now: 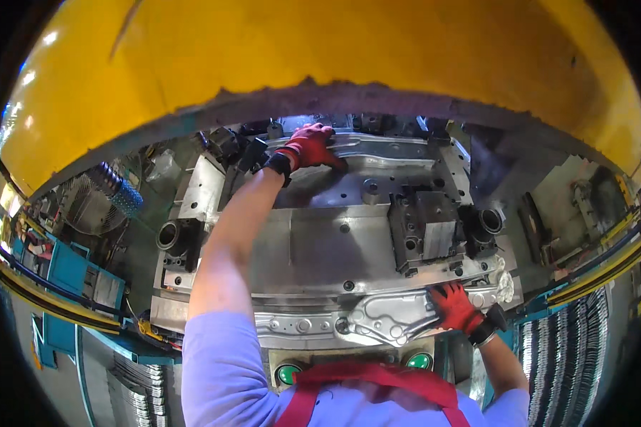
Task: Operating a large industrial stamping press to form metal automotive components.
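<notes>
My left hand (310,146), in a red and black glove, reaches far into the press. Its fingers and thumb close around the left end of a long stamped metal part (384,151) on the back of the die (313,245); the fingertips are partly hidden. Near the front edge, my right hand (456,307), gloved the same way, grips the right side of a silver stamped metal panel (388,318) with raised contours and holes. This panel lies tilted over a long formed metal strip (292,324) along the die's front.
A large yellow press beam (335,50) hangs over the die. Dark blocks (434,228) and round guide bushings (169,235) rise from it. Two green buttons (288,373) sit close to my body. Stacked metal parts (566,349) stand at right, and a fan (92,203) at left.
</notes>
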A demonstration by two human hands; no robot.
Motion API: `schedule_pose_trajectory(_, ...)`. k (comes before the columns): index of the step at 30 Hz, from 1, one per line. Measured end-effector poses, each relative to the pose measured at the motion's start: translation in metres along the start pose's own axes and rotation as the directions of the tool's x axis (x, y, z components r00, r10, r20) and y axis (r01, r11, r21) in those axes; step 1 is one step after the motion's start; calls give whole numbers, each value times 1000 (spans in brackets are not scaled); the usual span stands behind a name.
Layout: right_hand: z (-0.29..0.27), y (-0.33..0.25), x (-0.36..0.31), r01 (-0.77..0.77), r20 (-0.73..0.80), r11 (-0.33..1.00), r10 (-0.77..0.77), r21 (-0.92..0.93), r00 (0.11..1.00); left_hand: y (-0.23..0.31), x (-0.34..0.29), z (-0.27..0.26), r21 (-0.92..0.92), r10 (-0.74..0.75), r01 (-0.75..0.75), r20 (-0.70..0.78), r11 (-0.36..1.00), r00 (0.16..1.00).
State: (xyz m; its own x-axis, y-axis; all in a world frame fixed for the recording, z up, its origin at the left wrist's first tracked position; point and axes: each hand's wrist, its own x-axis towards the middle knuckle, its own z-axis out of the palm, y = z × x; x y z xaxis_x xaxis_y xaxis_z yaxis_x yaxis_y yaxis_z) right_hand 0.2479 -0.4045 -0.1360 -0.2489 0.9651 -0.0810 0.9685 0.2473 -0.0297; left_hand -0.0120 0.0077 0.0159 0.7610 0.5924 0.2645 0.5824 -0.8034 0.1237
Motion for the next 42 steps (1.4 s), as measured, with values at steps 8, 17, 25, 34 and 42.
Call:
schedule_pose_trajectory(8,-5,-3,-5,-75,11,995,75,67,997,2,-7,7,7,-32,32,-24,999,999)
schedule_pose_trajectory(17,-5,-3,-7,-68,-49,993,73,99,996,3,-3,1,-1,-45,45,16,999,999)
schedule_pose_trajectory(25,-73,-48,-19,1,17,935,-7,355,1000,10,-18,2,141,-90,90,-3,986,996)
schedule_pose_trajectory(34,-161,-59,26,-228,231,43,-106,973,967,-6,-90,2,14,-185,196,-278,980,943)
schedule_pose_trajectory(42,-147,-64,46,-60,57,163,20,985,998,-10,-85,-8,63,-188,203,-191,977,963)
